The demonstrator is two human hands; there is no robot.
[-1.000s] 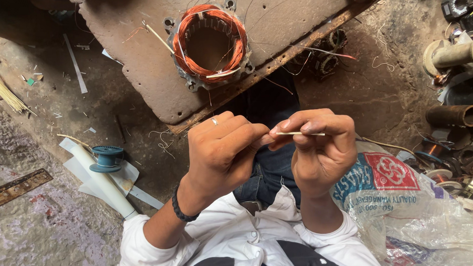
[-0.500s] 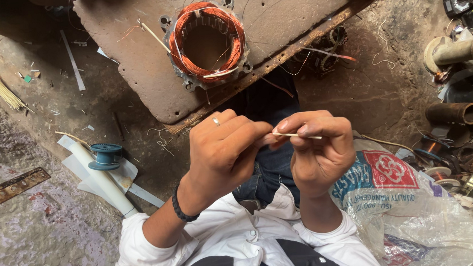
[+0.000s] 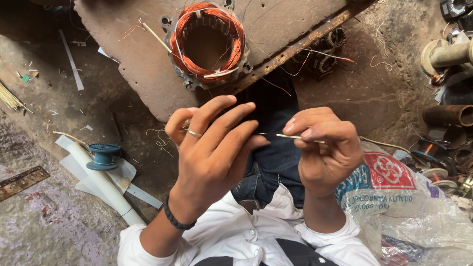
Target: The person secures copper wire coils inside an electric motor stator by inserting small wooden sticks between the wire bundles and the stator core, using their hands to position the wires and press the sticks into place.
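Above the person's lap, the left hand (image 3: pixel 213 151) and right hand (image 3: pixel 322 152) pinch a thin pale sleeve (image 3: pixel 297 138) on fine wire, which could kink or slip if tugged unevenly.

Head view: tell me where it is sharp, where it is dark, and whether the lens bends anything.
Head view: the left hand, right hand and thin sleeve pinched between them are sharp; daylight is soft, without glare; the top-left corner falls into shadow; the copper-wound stator is clear; wide-angle stretch shows toward the edges.
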